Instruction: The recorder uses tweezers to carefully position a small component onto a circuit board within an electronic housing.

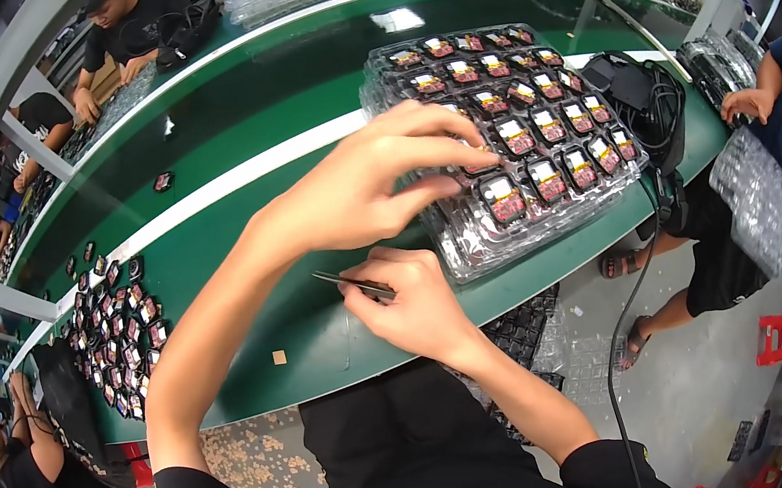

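My left hand (388,180) reaches over the left side of a clear plastic tray stack (472,258), thumb and fingers apart and curved. Its fingertips are at one of the pockets, and I cannot tell whether they touch the unit there. Rows of small black, rounded-square units, which look like watch bodies, fill the top tray; one labelled unit (505,199) sits at the near left corner. Their labels are white, yellow and red. Below the left wrist, my right hand (408,296) is closed around dark metal tweezers (367,287), tips pointing left.
Loose black units (116,330) lie heaped on the green table (256,341) at left. A tan square (279,357) lies near the front edge. Coiled black cables (654,106) sit right of the trays. Someone at right holds clear trays (766,204); other people work beyond the left side.
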{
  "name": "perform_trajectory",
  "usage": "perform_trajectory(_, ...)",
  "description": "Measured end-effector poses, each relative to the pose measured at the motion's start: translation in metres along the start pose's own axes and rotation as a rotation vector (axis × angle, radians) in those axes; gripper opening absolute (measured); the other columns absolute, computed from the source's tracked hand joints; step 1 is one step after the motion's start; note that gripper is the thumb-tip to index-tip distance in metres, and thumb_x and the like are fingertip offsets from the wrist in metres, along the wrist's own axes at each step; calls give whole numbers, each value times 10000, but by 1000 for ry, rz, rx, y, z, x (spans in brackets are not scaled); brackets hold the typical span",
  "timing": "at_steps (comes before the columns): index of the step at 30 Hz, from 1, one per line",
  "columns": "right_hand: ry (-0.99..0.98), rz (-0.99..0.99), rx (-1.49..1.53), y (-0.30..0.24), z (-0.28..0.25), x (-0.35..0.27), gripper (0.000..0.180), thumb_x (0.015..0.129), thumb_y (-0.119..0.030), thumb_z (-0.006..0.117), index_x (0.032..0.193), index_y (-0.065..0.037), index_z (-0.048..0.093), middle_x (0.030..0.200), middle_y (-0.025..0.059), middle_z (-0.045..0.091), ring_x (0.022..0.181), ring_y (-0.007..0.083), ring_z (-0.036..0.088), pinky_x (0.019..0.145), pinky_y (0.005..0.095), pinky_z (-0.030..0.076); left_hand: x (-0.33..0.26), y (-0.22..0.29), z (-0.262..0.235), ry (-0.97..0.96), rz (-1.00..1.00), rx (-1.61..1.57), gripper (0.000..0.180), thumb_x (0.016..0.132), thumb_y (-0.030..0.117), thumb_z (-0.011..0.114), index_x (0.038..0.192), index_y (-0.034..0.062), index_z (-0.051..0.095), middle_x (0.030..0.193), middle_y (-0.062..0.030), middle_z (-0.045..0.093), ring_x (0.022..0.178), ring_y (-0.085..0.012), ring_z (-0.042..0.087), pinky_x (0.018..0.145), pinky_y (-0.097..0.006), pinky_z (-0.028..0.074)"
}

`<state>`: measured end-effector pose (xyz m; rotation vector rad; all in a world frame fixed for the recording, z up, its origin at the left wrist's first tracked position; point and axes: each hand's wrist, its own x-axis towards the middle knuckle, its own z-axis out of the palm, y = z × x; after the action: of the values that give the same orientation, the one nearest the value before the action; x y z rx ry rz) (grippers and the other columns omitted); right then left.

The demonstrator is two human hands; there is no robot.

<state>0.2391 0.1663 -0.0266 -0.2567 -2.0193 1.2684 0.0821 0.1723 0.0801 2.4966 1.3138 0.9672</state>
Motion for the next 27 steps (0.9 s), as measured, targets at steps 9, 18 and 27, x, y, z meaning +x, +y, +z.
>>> perform_trajectory(9, -48, 61, -50, -14, -5, 1, 121, 911, -33, 809, 1011, 29, 832, 768, 111, 717, 595, 193, 667, 539, 335, 491, -186, -102, -83, 156, -767, 794, 371, 1036, 236, 713, 1392, 133, 730, 1487, -104, 652, 1400, -343, 581, 1152, -507, 485)
perform_trajectory(18, -71, 61, -104, -18, -2, 2, 143, 906, -29, 821, 1030, 44, 832, 763, 99, 721, 586, 145, 656, 526, 303, 471, -285, -141, -116, 317, -909, 799, 306, 1035, 131, 707, 1330, 46, 707, 1166, -170, 700, 1117, -383, 677, 999, -469, 550)
perform_trajectory(27, -27, 104, -169, -17, -1, 5, 118, 900, 11, 826, 1011, 50, 829, 721, 67, 681, 574, 94, 635, 512, 266, 440, -194, 8, -26, 105, -613, 48, 665, 915, 34, 824, 1539, 55, 598, 1391, -146, 706, 1279, -331, 672, 1142, -449, 520)
